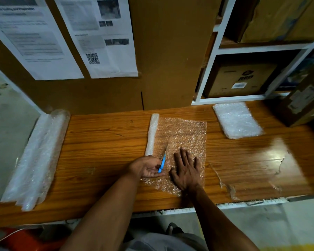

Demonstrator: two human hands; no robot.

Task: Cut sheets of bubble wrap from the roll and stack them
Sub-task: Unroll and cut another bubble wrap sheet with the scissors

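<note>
A small roll of bubble wrap lies across the middle of the wooden table, with a sheet unrolled from it to the right. My left hand holds a thin blue cutter, its tip on the wrap just right of the roll. My right hand lies flat on the near part of the sheet, fingers spread, pressing it down. A stack of cut sheets rests at the back right of the table.
A large bubble wrap roll lies along the table's left end. A cardboard wall with taped papers stands behind. White shelves with boxes are at the back right, a brown box at the far right. Tape scraps cling near the front edge.
</note>
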